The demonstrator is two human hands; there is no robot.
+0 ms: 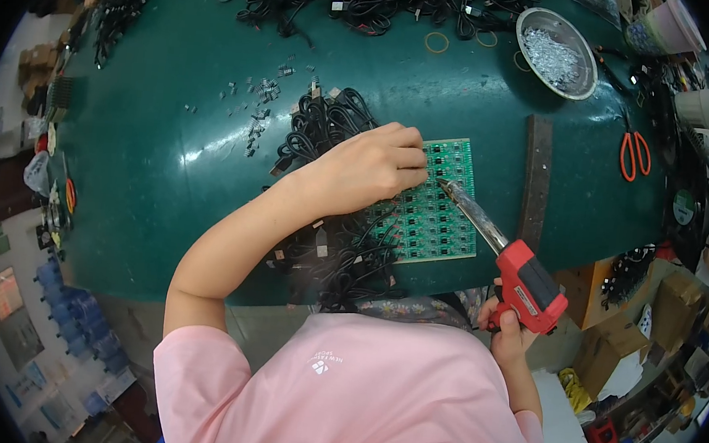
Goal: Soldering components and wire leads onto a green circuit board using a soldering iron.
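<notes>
The step in hand is apparently soldering at the circuit board (446, 230): the right hand (512, 332) is gripping a red-and-black soldering gun (532, 288), its fingers closing around the handle, and is directing the tip (443, 183) toward the board's upper half. Whether the tip is touching a joint or hovering just above it, the view is not showing clearly. The left hand (383, 169) is reaching over the board's upper left portion, fingers bending and lying close together; whether they are pinching a wire or a part, one cannot tell. The next move is probably calling for steady fingers beside the tip, with fingertips staying clear of the hot metal. The board is lying flat on the green table (162, 205), between the black cables (329, 126) and a dark bar (535, 182). It is presenting a green rectangular panel, repeating small dark components in rows, with pale edges running along its borders.
</notes>
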